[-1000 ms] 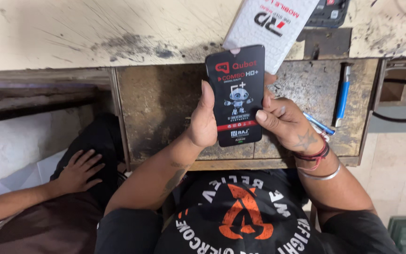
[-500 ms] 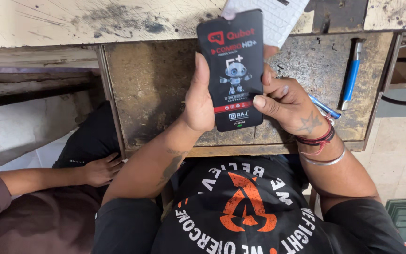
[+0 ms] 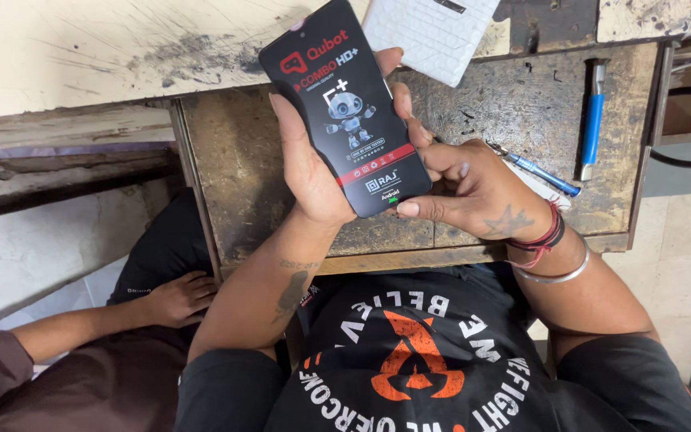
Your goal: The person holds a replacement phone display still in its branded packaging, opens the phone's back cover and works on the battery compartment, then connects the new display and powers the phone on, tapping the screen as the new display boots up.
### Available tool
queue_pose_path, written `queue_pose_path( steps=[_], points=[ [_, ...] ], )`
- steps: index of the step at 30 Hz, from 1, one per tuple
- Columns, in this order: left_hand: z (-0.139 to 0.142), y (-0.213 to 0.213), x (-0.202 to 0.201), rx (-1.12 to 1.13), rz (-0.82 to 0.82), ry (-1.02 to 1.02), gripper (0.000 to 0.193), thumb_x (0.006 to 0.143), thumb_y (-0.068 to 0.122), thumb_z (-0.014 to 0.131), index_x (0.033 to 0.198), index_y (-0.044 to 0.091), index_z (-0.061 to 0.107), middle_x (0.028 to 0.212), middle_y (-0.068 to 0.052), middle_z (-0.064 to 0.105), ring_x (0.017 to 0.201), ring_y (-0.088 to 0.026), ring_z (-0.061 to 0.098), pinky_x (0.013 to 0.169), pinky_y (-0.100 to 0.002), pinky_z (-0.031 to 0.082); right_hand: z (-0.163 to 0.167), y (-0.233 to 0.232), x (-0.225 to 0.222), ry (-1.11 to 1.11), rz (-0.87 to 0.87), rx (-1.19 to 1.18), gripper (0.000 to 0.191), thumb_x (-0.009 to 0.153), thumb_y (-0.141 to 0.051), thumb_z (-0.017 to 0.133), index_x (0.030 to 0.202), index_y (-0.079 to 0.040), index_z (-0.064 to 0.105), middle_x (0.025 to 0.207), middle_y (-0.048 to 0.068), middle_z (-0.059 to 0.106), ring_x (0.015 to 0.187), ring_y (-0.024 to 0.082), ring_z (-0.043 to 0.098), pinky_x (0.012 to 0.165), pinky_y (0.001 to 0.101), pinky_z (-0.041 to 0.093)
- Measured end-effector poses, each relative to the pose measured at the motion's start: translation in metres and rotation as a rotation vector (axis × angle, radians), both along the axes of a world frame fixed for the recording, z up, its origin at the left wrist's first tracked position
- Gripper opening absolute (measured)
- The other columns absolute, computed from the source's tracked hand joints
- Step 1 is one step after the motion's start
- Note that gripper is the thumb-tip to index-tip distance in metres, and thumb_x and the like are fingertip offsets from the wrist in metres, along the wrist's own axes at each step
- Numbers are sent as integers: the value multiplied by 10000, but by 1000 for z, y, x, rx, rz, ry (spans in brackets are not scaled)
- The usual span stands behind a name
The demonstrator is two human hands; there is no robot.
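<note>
A flat black phone-screen panel [image 3: 345, 108] with a printed robot figure and a red stripe is held up over an open wooden drawer [image 3: 521, 104]. My left hand [image 3: 305, 172] grips its left edge and lower corner from behind. My right hand [image 3: 473, 188] holds its right edge, thumb pressing at the bottom right corner. The panel tilts with its top leaning to the left. A red thread band and a metal bangle circle my right wrist.
A blue-handled tool [image 3: 592, 120] and a thinner blue tool [image 3: 537, 170] lie in the drawer. A white box [image 3: 433, 32] rests on the scratched worktop [image 3: 81, 56]. Another person's hand [image 3: 177, 298] rests on a dark-trousered knee at the lower left.
The panel has tilted further to the left and sits closer to the camera. My right thumb has shifted to its bottom corner. The other person's hand has moved a little rightward.
</note>
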State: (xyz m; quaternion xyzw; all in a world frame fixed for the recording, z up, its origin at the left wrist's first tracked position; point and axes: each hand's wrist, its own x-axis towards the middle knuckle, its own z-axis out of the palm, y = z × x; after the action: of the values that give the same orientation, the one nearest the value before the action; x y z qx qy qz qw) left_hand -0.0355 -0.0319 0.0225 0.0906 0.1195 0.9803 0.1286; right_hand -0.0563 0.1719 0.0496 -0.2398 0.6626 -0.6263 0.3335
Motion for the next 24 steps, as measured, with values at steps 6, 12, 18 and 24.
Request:
queue_pose_path(
  steps=[6, 12, 18, 24],
  points=[
    [-1, 0, 4, -5, 18, 3, 983, 1019, 784, 351, 1561, -36, 361, 1175, -165, 602, 1059, -316, 671, 939, -422, 563, -3, 2, 2, 50, 3, 68, 242, 887, -100, 810, 1094, -4, 730, 776, 9, 743, 637, 13, 559, 546, 226, 433],
    [2, 2, 7, -81, 140, 39, 914, 1062, 746, 381, 1538, -34, 376, 1162, -162, 598, 1057, -300, 663, 932, -417, 564, 0, -2, 7, 54, -43, -116, 389, 919, -145, 818, 1248, 8, 679, 984, 57, 768, 860, 62, 648, 726, 232, 540],
    [1, 10, 11, -293, 391, 71, 873, 1061, 697, 487, 1568, 8, 313, 1190, -105, 537, 1117, -252, 601, 1015, -402, 549, 1, -15, 10, 390, -262, 188, 871, 698, -364, 951, 1399, -22, 564, 925, 92, 755, 833, 163, 776, 723, 286, 606],
    [-4, 14, 13, -453, 474, 60, 921, 1037, 678, 560, 1612, 43, 224, 1264, -79, 485, 1213, -222, 553, 1090, -393, 511, 0, -25, 14, 623, -301, 302, 1071, 638, -478, 975, 1465, -9, 482, 1195, 170, 655, 965, 261, 738, 793, 346, 630]
  ],
)
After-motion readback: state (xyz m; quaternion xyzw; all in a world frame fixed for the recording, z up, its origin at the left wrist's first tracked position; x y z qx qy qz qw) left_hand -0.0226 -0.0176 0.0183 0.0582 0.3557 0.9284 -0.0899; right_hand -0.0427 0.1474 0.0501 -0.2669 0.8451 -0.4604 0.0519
